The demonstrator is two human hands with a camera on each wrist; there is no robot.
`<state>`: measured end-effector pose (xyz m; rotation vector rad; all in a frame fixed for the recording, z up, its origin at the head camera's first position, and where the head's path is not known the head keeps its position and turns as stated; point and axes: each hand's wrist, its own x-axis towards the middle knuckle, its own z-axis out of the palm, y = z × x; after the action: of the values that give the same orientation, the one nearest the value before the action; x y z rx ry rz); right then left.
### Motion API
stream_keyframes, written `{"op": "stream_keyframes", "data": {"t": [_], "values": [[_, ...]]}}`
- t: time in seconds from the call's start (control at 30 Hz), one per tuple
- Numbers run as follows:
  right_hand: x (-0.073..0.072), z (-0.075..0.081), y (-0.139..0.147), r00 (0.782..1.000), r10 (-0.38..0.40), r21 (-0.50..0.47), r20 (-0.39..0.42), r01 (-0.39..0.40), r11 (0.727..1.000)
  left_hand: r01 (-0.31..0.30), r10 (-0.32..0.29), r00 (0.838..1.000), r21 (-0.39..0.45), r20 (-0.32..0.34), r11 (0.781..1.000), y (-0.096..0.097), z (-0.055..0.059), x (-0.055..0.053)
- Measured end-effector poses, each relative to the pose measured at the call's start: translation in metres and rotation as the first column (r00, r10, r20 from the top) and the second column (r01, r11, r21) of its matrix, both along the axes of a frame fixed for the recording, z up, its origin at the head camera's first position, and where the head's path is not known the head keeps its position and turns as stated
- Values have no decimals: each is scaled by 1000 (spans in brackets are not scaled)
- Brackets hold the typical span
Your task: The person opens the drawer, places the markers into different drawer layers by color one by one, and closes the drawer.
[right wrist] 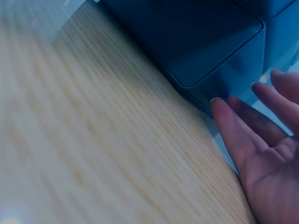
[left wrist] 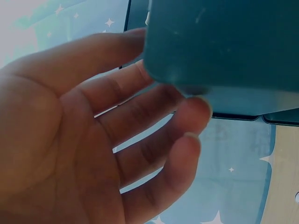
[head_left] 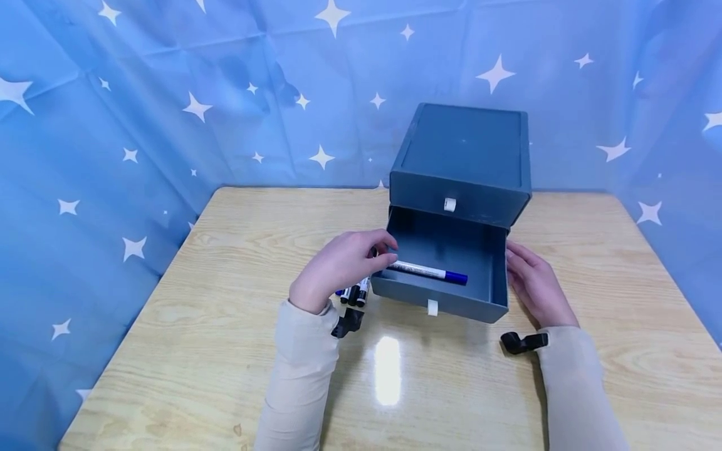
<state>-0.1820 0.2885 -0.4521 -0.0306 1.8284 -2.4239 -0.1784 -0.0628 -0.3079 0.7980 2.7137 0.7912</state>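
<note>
A dark blue two-drawer box (head_left: 462,147) stands with its lower drawer (head_left: 437,305) pulled out. Inside that drawer, near its front, a white marker with a blue cap (head_left: 429,270) lies slanted. My left hand (head_left: 346,260) reaches over the drawer's left edge, thumb and index fingertips apart just above the marker's left end. Loosely bent fingers (left wrist: 154,140) show beside the drawer's corner in the left wrist view, where the marker is hidden. Along the drawer's right side, my right hand (head_left: 536,285) rests with extended fingers (right wrist: 229,123) against the wall.
Several markers (head_left: 354,293) lie on the table left of the drawer, partly covered by the left hand. The upper drawer (head_left: 429,193) is closed, with a white pull tab. A blue star-patterned cloth (head_left: 271,94) hangs behind the wooden table (head_left: 225,351).
</note>
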Motion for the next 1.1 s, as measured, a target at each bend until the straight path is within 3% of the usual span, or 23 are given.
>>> {"op": "stream_keyframes", "data": {"t": [0.5,0.77,1.1], "values": [[-2,0,0,1000,3,-13,-10,-3,1000,-6,7,1000,41,-28,999,-5,1,0],[-2,0,-2,1000,6,-19,-27,-7,1000,-78,91,989,112,-117,991,-16,4,-2],[-3,-2,-2,999,10,-44,-48,-12,999,-213,220,971,83,-87,973,-40,-2,-10]]}}
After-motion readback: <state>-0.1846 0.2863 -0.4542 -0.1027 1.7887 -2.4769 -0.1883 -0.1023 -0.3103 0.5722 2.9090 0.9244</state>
